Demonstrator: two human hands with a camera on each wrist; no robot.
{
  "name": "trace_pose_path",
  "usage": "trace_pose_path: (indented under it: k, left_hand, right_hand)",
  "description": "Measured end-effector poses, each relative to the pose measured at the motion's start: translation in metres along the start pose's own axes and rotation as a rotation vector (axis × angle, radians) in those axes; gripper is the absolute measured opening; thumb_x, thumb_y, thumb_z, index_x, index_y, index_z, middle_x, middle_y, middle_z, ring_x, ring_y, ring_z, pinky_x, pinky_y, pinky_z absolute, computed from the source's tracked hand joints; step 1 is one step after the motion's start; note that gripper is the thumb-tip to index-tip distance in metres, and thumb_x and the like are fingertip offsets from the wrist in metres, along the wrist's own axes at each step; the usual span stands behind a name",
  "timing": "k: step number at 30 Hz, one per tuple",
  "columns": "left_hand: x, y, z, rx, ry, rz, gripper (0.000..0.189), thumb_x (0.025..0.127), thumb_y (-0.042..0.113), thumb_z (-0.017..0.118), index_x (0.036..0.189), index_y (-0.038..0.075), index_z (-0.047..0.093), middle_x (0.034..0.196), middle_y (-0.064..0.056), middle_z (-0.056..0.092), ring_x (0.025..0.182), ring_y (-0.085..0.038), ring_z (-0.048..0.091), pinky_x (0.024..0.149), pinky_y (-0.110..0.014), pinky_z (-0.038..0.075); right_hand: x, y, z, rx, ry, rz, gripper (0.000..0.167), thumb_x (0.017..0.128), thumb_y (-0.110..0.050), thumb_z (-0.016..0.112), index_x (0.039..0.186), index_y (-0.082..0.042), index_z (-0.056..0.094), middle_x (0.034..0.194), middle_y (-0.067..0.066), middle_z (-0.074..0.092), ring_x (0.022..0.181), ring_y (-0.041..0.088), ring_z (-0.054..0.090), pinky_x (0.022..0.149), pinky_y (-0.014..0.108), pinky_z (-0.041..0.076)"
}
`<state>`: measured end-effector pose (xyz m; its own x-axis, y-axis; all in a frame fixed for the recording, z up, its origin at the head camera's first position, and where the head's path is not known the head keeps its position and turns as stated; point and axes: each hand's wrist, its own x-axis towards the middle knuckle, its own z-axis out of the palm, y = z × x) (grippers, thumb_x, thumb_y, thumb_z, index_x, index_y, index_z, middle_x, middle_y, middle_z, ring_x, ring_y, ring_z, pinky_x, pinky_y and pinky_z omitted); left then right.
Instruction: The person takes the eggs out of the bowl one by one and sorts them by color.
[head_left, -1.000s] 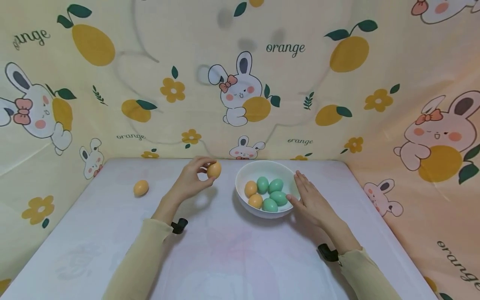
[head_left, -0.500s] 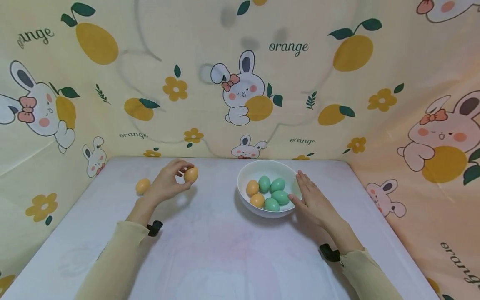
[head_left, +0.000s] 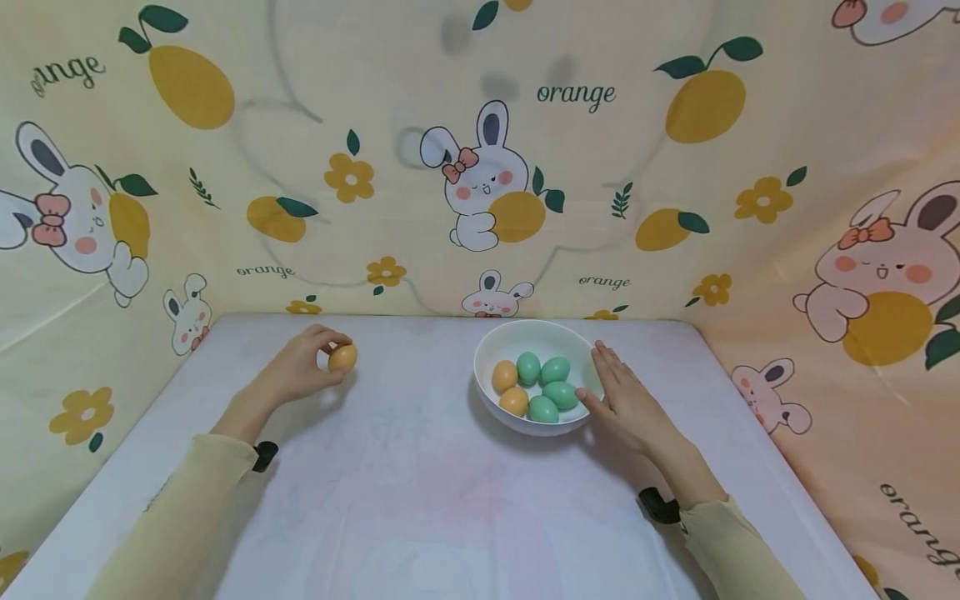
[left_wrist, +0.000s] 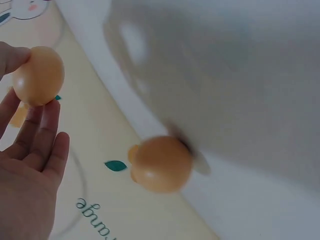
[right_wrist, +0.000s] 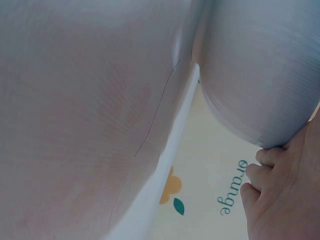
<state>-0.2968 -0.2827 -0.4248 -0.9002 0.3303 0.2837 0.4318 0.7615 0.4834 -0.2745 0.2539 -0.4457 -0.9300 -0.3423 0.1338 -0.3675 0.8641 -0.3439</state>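
Observation:
My left hand (head_left: 292, 368) pinches an orange egg (head_left: 342, 357) between thumb and fingers, just over the left part of the table. In the left wrist view, a second orange egg (left_wrist: 162, 164) lies on the table; the left hand and forearm hide it in the head view. A white bowl (head_left: 525, 425) right of centre contains two orange eggs (head_left: 504, 377) and several green eggs (head_left: 555, 369). Against the bowl's right side rests my right hand (head_left: 633, 408), fingers straight along the outer wall, thumb at the rim. The right wrist view shows its fingers touching the bowl (right_wrist: 260, 75).
A white table (head_left: 435, 517) ends at a cream backdrop (head_left: 360, 233) printed with rabbits and oranges, which also rises along both sides. The bowl stands near the table's back edge. Each wrist wears a black camera mount (head_left: 658, 506).
My left hand has moved left and slightly lower with the orange egg, away from the bowl. It now covers the loose egg in the head view. The right hand stays at the bowl.

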Motion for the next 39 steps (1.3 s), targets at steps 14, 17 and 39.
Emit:
trace_pose_path:
  k: [14, 17, 39]
  left_hand:
    - [-0.009, -0.023, -0.009, 0.095, -0.087, -0.115, 0.047, 0.082, 0.014, 0.083, 0.124, -0.001, 0.07, 0.123, -0.024, 0.064, 0.113, -0.043, 0.06, 0.098, -0.06, 0.049]
    - [-0.009, -0.026, -0.01, 0.123, -0.098, -0.117, 0.047, 0.082, 0.015, 0.083, 0.124, -0.001, 0.07, 0.125, -0.026, 0.063, 0.117, -0.046, 0.058, 0.102, -0.063, 0.046]
    - [-0.014, -0.044, -0.013, 0.16, -0.137, -0.155, 0.045, 0.081, 0.014, 0.081, 0.122, 0.0, 0.071, 0.123, -0.025, 0.063, 0.112, -0.044, 0.056, 0.093, -0.06, 0.047]
  right_hand:
    - [-0.001, 0.0, 0.0, 0.0, 0.008, -0.014, 0.088, 0.107, -0.057, 0.044, 0.165, 0.001, 0.012, 0.173, 0.018, 0.008, 0.159, 0.04, 0.009, 0.126, 0.058, 0.014]
    - [-0.001, 0.0, 0.0, 0.001, 0.008, -0.014, 0.088, 0.107, -0.057, 0.044, 0.165, 0.001, 0.011, 0.173, 0.017, 0.007, 0.159, 0.04, 0.009, 0.126, 0.057, 0.014]
    - [0.0, -0.001, -0.001, -0.008, -0.002, 0.001, 0.088, 0.107, -0.057, 0.043, 0.165, 0.0, 0.011, 0.174, 0.017, 0.007, 0.159, 0.041, 0.01, 0.126, 0.058, 0.015]
